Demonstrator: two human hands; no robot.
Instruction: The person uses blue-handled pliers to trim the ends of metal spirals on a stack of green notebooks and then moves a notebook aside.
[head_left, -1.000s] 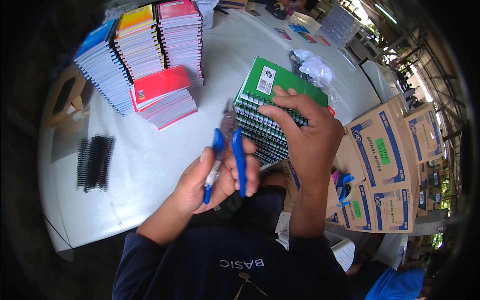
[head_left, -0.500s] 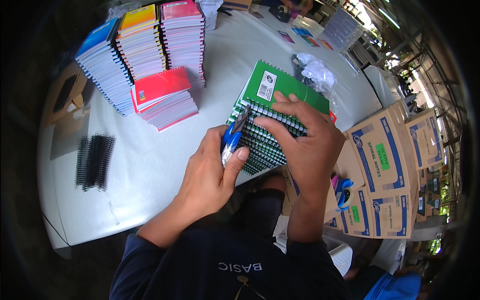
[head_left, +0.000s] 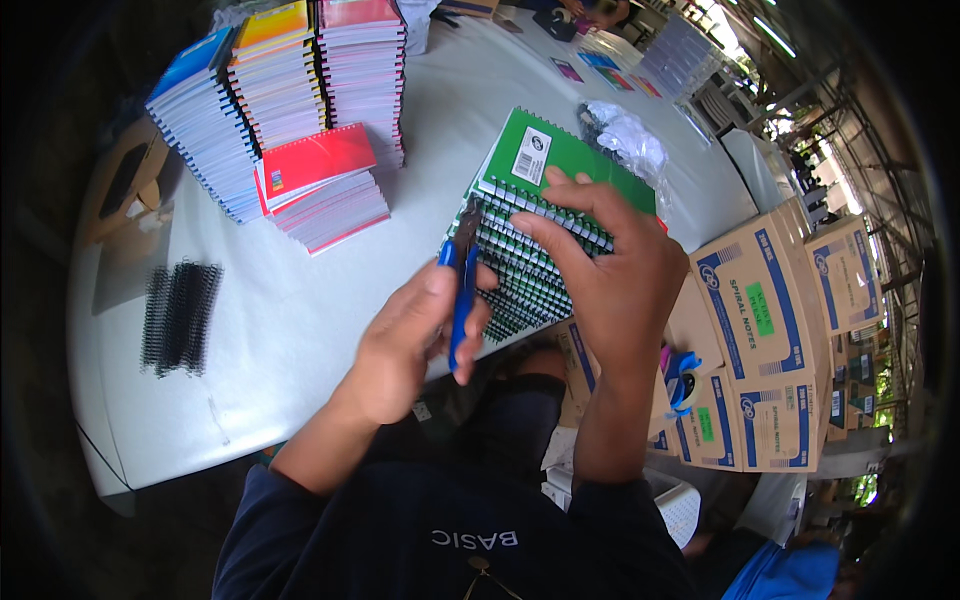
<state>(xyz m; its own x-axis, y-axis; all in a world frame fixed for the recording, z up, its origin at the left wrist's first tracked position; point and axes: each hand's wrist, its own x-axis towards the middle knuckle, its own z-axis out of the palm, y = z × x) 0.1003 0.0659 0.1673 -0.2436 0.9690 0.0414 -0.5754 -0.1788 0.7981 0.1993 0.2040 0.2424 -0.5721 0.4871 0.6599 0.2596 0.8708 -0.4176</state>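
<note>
Tabletop (head_left: 320, 330): I count three tall notebook stacks (head_left: 280, 95) beyond left grip (head_left: 405, 335), clamped on one cutter (head_left: 465, 268); right grip (head_left: 632, 265) spread above green notebooks (head_left: 525, 255).

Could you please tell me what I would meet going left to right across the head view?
Black coils → red notebooks → pliers → right hand → large carton.

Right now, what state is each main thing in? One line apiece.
Blue-handled cutters: held, open or shut unclear.
Left hand: closed around cutters.
Right hand: thumb and fingers parted.
Green spiral notebooks: closed, stacked.
Red-covered notebooks: closed, stacked askew.
Tall notebook piles: standing upright.
Black binding coils: loose, bunched.
Cartons: stacked.
</note>
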